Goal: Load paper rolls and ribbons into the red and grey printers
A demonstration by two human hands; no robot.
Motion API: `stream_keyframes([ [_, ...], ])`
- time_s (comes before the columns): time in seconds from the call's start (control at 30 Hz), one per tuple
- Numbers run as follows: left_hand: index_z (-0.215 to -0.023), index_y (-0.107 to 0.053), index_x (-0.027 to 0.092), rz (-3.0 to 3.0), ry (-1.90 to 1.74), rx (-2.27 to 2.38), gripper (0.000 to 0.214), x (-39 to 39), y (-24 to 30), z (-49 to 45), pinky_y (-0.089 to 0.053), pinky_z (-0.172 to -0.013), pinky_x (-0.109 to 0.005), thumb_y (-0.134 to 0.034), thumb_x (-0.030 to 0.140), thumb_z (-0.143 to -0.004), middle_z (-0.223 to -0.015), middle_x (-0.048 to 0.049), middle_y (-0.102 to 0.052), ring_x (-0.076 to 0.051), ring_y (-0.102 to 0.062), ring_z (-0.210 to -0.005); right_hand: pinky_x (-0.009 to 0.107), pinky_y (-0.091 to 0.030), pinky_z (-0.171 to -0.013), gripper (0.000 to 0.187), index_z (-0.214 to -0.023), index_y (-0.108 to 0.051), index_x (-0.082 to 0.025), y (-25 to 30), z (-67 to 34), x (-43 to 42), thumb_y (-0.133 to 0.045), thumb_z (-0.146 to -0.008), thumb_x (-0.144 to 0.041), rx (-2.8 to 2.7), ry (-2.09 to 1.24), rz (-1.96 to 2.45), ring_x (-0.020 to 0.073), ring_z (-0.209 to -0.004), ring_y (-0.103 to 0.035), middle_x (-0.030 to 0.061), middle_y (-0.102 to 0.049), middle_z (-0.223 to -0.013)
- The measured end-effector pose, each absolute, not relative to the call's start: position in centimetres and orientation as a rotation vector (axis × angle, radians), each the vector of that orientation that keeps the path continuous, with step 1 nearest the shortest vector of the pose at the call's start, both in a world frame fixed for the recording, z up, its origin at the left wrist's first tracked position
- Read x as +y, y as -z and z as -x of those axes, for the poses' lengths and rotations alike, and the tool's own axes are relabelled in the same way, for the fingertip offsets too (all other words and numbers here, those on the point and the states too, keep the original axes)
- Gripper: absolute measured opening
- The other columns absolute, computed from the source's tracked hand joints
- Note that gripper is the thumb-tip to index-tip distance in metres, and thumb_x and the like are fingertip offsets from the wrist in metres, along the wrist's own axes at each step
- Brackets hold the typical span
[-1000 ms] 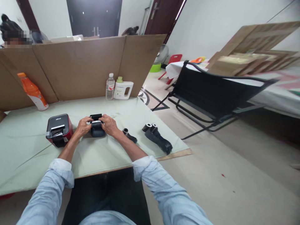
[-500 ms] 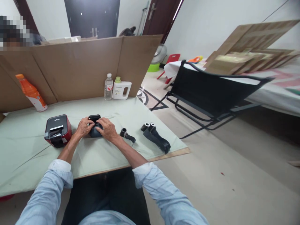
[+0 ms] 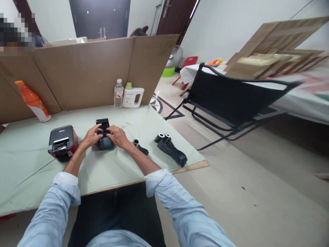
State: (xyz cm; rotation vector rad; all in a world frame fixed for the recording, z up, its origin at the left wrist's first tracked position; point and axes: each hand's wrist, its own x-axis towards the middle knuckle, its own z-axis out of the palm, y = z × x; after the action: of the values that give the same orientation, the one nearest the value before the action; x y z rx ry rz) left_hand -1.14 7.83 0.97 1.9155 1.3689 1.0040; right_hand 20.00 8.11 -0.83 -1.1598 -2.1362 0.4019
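A small black printer [image 3: 105, 144] rests on the table between my hands, its lid [image 3: 102, 122] tipped up at the back. My left hand [image 3: 92, 136] grips its left side, with thumb and fingers at the opening below the lid. From the right, my right hand [image 3: 118, 136] takes hold of it the same way. Whatever lies inside the opening is too small to make out. Left of my left forearm stands a larger black and red label printer [image 3: 63, 142]. A short black ribbon roll [image 3: 140, 147] lies partly behind my right forearm.
Two joined black ribbon rolls [image 3: 171, 149] lie near the right table edge. At the back stand a water bottle [image 3: 118, 94], a white jug [image 3: 133, 97] and a leaning orange bottle [image 3: 33, 102] against a cardboard screen [image 3: 87, 75]. A black folding chair [image 3: 226, 99] stands to the right.
The small printer's lid stands higher and shows more. My fingers have shifted from the top of its body to the opening under the lid.
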Motion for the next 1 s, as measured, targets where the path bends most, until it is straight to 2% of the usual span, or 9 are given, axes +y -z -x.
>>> stream_keyframes([
  [0.07, -0.137, -0.070, 0.015, -1.983, -0.951, 1.438, 0.066, 7.8, -1.4, 0.8, -0.059, -0.096, -0.038, -0.071, 0.016, -0.071, -0.111, -0.0101, -0.081, -0.025, -0.075, -0.101, 0.038, -0.054, -0.099, 0.028, -0.123, -0.076, -0.023, 0.5, -19.6, 8.4, -0.067, -0.097, -0.022, -2.150, -0.390, 1.188, 0.0240, -0.106, -0.067, 0.0083, -0.074, -0.115],
  [0.2, -0.102, -0.083, 0.021, -2.093, -0.873, 1.597, 0.026, 7.6, -2.2, -0.1, -0.059, -0.096, -0.037, -0.066, 0.020, -0.081, -0.099, -0.0057, -0.083, -0.025, -0.075, -0.097, 0.039, -0.052, -0.100, 0.021, -0.112, -0.079, -0.025, 0.1, -19.0, 8.5, -0.063, -0.099, -0.022, -2.175, -0.336, 1.226, 0.0251, -0.109, -0.066, 0.0078, -0.075, -0.113],
  [0.27, -0.093, -0.084, 0.022, -2.134, -0.835, 1.633, 0.022, 7.4, -2.5, -0.3, -0.059, -0.095, -0.036, -0.063, 0.022, -0.086, -0.098, -0.0058, -0.083, -0.025, -0.075, -0.095, 0.039, -0.051, -0.100, 0.020, -0.106, -0.079, -0.025, 0.1, -18.9, 8.5, -0.060, -0.100, -0.021, -2.162, -0.314, 1.250, 0.0252, -0.108, -0.065, 0.0081, -0.076, -0.112],
  [0.33, -0.099, -0.084, 0.022, -2.171, -0.807, 1.644, 0.023, 7.4, -2.6, -0.2, -0.058, -0.096, -0.036, -0.064, 0.024, -0.087, -0.104, -0.0068, -0.083, -0.025, -0.075, -0.099, 0.038, -0.051, -0.100, 0.020, -0.105, -0.078, -0.024, 0.2, -18.9, 8.5, -0.059, -0.101, -0.019, -2.143, -0.307, 1.266, 0.0248, -0.108, -0.065, 0.0080, -0.076, -0.112],
  [0.5, -0.112, -0.084, 0.023, -2.219, -0.680, 1.662, 0.036, 8.0, -2.5, 0.2, -0.057, -0.101, -0.036, -0.070, 0.022, -0.078, -0.118, -0.0071, -0.081, -0.026, -0.074, -0.105, 0.039, -0.050, -0.105, 0.023, -0.117, -0.076, -0.024, 0.2, -19.1, 9.0, -0.064, -0.097, -0.019, -2.189, -0.354, 1.229, 0.0243, -0.113, -0.066, 0.0082, -0.075, -0.120],
  [0.63, -0.102, -0.085, 0.023, -2.176, -0.721, 1.707, 0.030, 8.9, -2.2, -0.1, -0.058, -0.096, -0.038, -0.072, 0.021, -0.075, -0.108, -0.0076, -0.083, -0.029, -0.074, -0.099, 0.039, -0.052, -0.102, 0.027, -0.120, -0.075, -0.023, 0.2, -19.4, 9.6, -0.069, -0.093, -0.020, -2.192, -0.425, 1.209, 0.0239, -0.110, -0.067, 0.0077, -0.074, -0.120],
  [0.8, -0.090, -0.084, 0.023, -2.110, -0.895, 1.651, 0.021, 9.5, -1.7, -0.4, -0.056, -0.087, -0.036, -0.065, 0.021, -0.080, -0.090, -0.0052, -0.082, -0.026, -0.072, -0.090, 0.037, -0.056, -0.093, 0.043, -0.132, -0.070, -0.024, 0.6, -20.4, 9.8, -0.071, -0.089, -0.019, -2.126, -0.449, 1.183, 0.0227, -0.100, -0.068, 0.0076, -0.072, -0.125],
  [0.93, -0.088, -0.080, 0.019, -2.068, -0.922, 1.591, 0.022, 9.1, -1.8, -0.3, -0.054, -0.080, -0.032, -0.060, 0.028, -0.086, -0.083, -0.0042, -0.078, -0.022, -0.069, -0.082, 0.038, -0.056, -0.095, 0.049, -0.136, -0.067, -0.022, 0.5, -20.5, 9.9, -0.072, -0.087, -0.018, -2.137, -0.432, 1.141, 0.0239, -0.104, -0.068, 0.0093, -0.071, -0.128],
  [1.0, -0.086, -0.078, 0.019, -2.075, -0.916, 1.559, 0.024, 8.7, -2.0, 0.0, -0.052, -0.079, -0.032, -0.057, 0.031, -0.088, -0.082, -0.0041, -0.077, -0.021, -0.067, -0.080, 0.038, -0.055, -0.097, 0.046, -0.133, -0.070, -0.022, 0.2, -20.1, 10.0, -0.072, -0.088, -0.018, -2.151, -0.415, 1.138, 0.0248, -0.108, -0.068, 0.0091, -0.073, -0.127],
])
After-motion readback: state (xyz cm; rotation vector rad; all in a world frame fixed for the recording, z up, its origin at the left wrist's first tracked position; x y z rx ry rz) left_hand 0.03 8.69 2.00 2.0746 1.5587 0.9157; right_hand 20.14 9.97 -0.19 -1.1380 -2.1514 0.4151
